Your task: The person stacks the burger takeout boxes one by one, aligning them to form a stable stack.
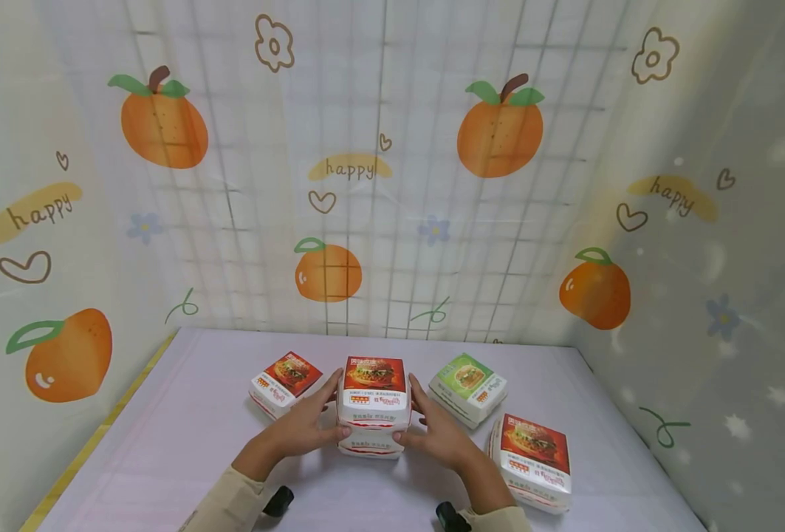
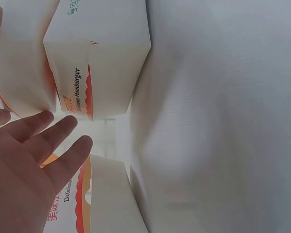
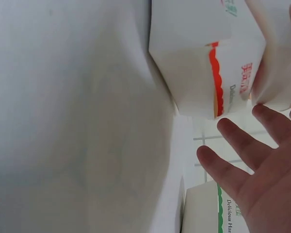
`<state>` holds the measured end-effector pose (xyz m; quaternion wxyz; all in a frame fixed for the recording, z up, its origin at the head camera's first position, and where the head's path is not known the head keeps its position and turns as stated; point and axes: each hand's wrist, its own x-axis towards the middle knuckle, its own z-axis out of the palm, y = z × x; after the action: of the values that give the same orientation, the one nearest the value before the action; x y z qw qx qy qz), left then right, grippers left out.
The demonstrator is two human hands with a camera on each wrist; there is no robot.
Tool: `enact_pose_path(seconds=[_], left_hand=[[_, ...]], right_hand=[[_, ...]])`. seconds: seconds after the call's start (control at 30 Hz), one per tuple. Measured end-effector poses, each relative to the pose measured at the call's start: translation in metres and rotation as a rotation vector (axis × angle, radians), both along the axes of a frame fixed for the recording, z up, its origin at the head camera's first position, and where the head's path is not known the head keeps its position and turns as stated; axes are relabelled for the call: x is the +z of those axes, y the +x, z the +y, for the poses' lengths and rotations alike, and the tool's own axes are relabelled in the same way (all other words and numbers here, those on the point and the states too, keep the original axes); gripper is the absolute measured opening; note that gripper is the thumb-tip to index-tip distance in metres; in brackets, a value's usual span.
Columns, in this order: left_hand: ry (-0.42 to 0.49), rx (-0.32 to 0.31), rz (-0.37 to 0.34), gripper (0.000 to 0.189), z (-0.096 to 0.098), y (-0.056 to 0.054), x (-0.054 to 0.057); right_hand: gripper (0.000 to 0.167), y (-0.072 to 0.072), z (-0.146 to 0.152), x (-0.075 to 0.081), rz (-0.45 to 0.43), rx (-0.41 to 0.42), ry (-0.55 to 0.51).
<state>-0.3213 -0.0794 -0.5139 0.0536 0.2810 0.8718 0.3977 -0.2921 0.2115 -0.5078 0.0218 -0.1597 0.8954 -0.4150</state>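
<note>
Two white burger boxes stand stacked at the middle of the table. The upper burger box (image 1: 374, 399) has a red lid with a burger picture; it sits on the lower burger box (image 1: 371, 443). My left hand (image 1: 302, 427) grips the upper box from the left, thumb at the front corner and fingers along the side. From the right, my right hand (image 1: 444, 434) grips it likewise. Both wrist views show the outer fingers spread beside the stack, off the lower box (image 2: 102, 63). The upper box (image 3: 281, 53) is partly cut off in the right wrist view.
A red-topped box (image 1: 287, 383) lies left of the stack. To the right are a green-topped box (image 1: 468, 390) and, nearer, another red-topped box (image 1: 532, 462). Behind the white table (image 1: 206, 384) hangs a curtain (image 1: 405, 199) printed with oranges.
</note>
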Motion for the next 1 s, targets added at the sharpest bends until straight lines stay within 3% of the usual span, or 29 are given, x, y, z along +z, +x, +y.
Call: enact_pose_path(seconds=[0.33,0.53,0.8,1.0], left_hand=[[0.011,-0.001,0.010,0.099,-0.003,0.001,-0.003],[0.031,-0.008,0.053,0.100,-0.010,0.001,-0.004],[0.072,-0.009,0.051,0.102,-0.032,0.007,0.000],[0.062,0.062,0.065,0.094,-0.057,0.013,0.009]], right_hand=[[0.110,0.001,-0.001,-0.001,0.007,0.011,-0.010],[0.111,0.001,-0.001,-0.002,0.019,0.019,-0.023],[0.113,0.003,0.000,-0.005,0.017,0.016,-0.038],[0.113,0.004,0.000,-0.006,-0.004,0.004,-0.040]])
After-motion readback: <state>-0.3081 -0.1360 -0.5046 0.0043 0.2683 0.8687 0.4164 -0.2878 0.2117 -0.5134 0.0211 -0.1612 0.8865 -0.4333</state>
